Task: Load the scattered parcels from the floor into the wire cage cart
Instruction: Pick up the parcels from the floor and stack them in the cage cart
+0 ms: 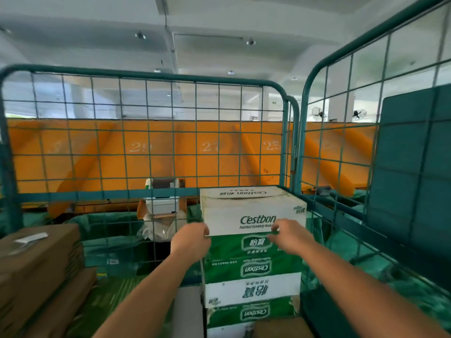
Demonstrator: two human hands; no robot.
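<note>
A white and green Cestbon water carton (251, 211) sits on top of a stack of like cartons (252, 279) inside the teal wire cage cart (151, 76), at its right rear corner. My left hand (191, 239) grips the top carton's lower left front corner. My right hand (290, 236) touches its lower right front edge, with the fingers curled against the carton face. Both forearms reach in from the bottom of the view.
Brown cardboard boxes (36, 259) are stacked at the left. A small brown parcel (278, 328) lies at the bottom right by the stack. Behind the cage stand orange chutes (146, 152) and a white box (162, 201). A teal panel (412, 172) stands at the right.
</note>
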